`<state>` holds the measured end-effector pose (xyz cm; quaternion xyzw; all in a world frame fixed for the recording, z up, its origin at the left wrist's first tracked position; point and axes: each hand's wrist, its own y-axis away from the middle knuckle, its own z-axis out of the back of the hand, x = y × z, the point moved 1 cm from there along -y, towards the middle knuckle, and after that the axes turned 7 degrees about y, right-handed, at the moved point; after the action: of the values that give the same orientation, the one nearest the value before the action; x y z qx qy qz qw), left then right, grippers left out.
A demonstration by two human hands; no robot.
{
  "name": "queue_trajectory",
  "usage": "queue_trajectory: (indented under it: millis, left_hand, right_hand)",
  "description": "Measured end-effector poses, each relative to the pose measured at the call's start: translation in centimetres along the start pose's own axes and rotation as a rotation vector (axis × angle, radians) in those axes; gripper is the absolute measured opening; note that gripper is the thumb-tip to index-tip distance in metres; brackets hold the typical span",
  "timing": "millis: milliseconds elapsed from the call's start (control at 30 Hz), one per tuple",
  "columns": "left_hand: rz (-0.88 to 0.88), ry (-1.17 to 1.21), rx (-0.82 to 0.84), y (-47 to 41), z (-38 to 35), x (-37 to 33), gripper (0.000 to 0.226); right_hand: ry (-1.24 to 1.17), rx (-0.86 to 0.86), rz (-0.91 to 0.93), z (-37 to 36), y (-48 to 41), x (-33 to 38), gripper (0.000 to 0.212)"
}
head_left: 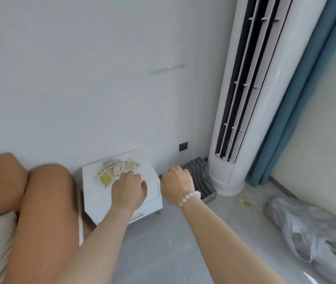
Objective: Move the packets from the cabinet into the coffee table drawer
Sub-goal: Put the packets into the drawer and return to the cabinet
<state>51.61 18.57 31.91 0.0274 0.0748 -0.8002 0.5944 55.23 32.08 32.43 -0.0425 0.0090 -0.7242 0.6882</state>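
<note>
On the white cabinet (101, 193), packets (118, 170) lie heaped at the back, print blurred; left hand (129, 188) curled at the heap's near edge, fingertips hidden, grip unclear; right hand (176, 184) loosely fisted beside the cabinet, holding nothing visible.

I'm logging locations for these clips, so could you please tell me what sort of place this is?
Probably a home living room: a floor-standing air conditioner, a blue curtain and a small white cabinet against the wall.
</note>
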Motion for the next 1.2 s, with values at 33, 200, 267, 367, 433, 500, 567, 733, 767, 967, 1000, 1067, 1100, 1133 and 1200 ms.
queue_trajectory:
  millis: [33,200,267,367,433,500,567,733,767,967,1000,1067,1100,1133,1200]
  left_hand:
    - [0.025,0.002,-0.005,-0.2,0.0,0.9,0.034]
    - [0.115,-0.041,-0.009,-2.2,0.1,5.6,0.035]
    - [0.129,-0.048,-0.045,-3.9,0.6,7.4,0.034]
    - [0.166,-0.035,-0.068,-6.4,1.0,10.1,0.033]
    - [0.199,-0.006,-0.085,-7.9,0.9,12.2,0.033]
    - [0.219,0.006,-0.114,-9.5,0.9,14.1,0.032]
    - [0.214,0.022,-0.114,-11.0,0.6,15.9,0.032]
    - [0.215,0.005,-0.194,-15.0,0.1,20.4,0.024]
    - [0.214,0.006,-0.188,-15.9,0.2,21.0,0.025]
    - [0.201,-0.018,-0.085,-19.6,-1.0,22.7,0.032]
    - [0.202,-0.013,-0.078,-20.5,-1.3,22.9,0.032]
    - [0.207,0.002,-0.078,-22.3,-1.9,23.3,0.031]
    - [0.212,0.012,-0.082,-23.0,-2.2,23.5,0.03]
    - [0.214,0.034,-0.089,-23.6,-2.7,23.9,0.028]
    - [0.233,0.065,-0.109,-24.9,-3.7,24.9,0.024]
  right_hand:
    - [-0.001,0.0,0.027,-0.1,-0.9,0.6,0.032]
    - [0.01,0.035,0.133,-1.2,-5.2,4.4,0.031]
    - [0.014,0.033,0.157,-1.5,-7.3,5.7,0.031]
    - [0.017,0.038,0.188,-1.9,-10.4,7.9,0.03]
    - [0.024,0.037,0.212,-2.3,-12.6,9.6,0.03]
    - [0.024,0.029,0.223,-2.6,-15.0,11.2,0.031]
    - [0.031,0.039,0.229,-3.0,-17.0,12.5,0.032]
    - [0.067,0.084,0.249,-4.4,-21.0,15.5,0.032]
    - [0.065,0.086,0.25,-4.6,-21.7,15.8,0.031]
    - [0.088,0.142,0.213,-6.1,-25.3,15.5,0.029]
    - [0.084,0.131,0.2,-6.1,-26.4,15.3,0.028]
    - [0.076,0.11,0.186,-6.2,-28.7,15.1,0.027]
    - [0.08,0.114,0.187,-6.4,-29.7,15.1,0.028]
    - [0.087,0.126,0.19,-6.8,-30.7,15.2,0.028]
    - [0.098,0.147,0.212,-8.1,-32.7,15.6,0.029]
